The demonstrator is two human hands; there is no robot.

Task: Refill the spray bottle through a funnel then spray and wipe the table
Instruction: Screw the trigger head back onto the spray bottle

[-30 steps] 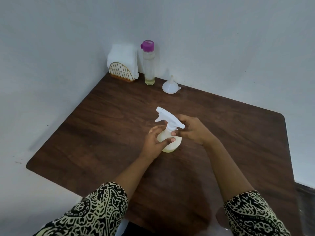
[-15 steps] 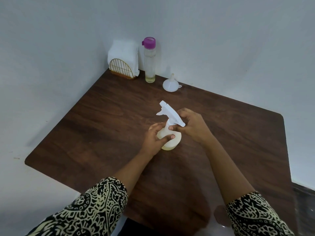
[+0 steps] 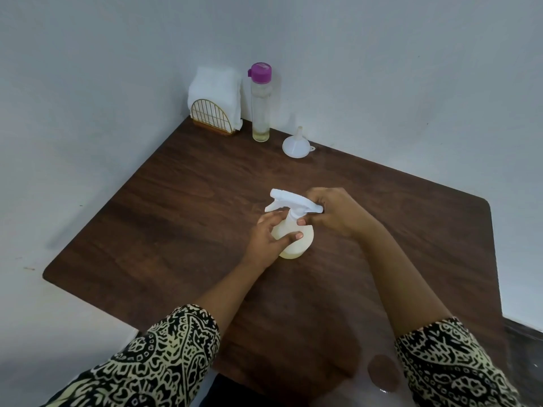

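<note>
A small cream spray bottle (image 3: 296,243) with a white trigger head (image 3: 289,200) stands upright in the middle of the dark wooden table (image 3: 182,201). My left hand (image 3: 266,239) wraps its round body. My right hand (image 3: 335,214) pinches the back of the trigger head and the neck. A white funnel (image 3: 296,145) lies mouth-down near the back edge. Beside it stands a tall clear refill bottle (image 3: 260,104) with a purple cap and a little yellowish liquid at its bottom. White cloths (image 3: 216,88) sit in a gold wire holder (image 3: 210,117) in the back corner.
White walls close the table's back and left sides. The table's right rounded corner (image 3: 484,204) meets a wall, with dark floor (image 3: 526,336) lower right. A shiny wet-looking patch (image 3: 382,371) lies near the front edge between my patterned sleeves.
The trigger head has turned, its nozzle now pointing more to the left, with my right hand shifted round its back. My left hand stays on the bottle body. The bottle stays in place.
</note>
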